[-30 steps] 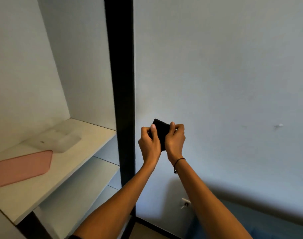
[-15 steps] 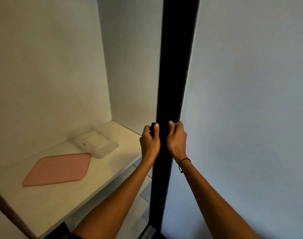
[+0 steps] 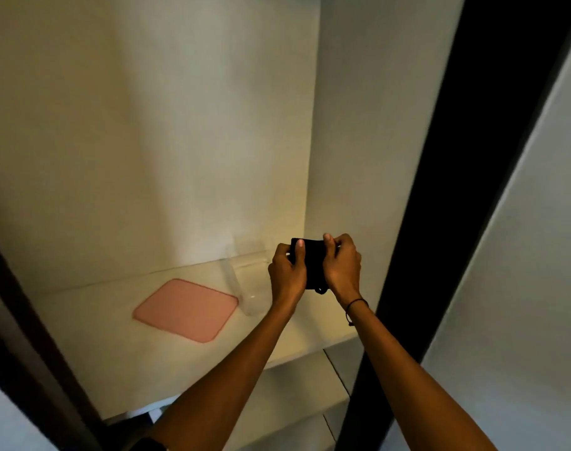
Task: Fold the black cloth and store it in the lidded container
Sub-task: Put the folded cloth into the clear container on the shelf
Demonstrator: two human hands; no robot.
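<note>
So we've got the black cloth (image 3: 313, 265) folded down into a small thick pad, and both hands are clamped on it: left hand (image 3: 287, 271) gripping its left edge with the thumb across the front, right hand (image 3: 341, 266) pinching the right edge. One little corner hangs loose under the pad, so the fold isn't totally tidy.

The clear container (image 3: 245, 278) sits open on the shelf (image 3: 98, 336), and we're holding the cloth up in the air just to the right of it, a bit above its rim. The pink lid (image 3: 186, 309) lies flat on the shelf just left of the container, looks like it's touching or nearly so; hard to tell.

Folding looks basically done to us, so this is the storing step. Next move probably needs the pad shifted left over the opening and lowered in without it springing open. Then the lid goes on.
</note>
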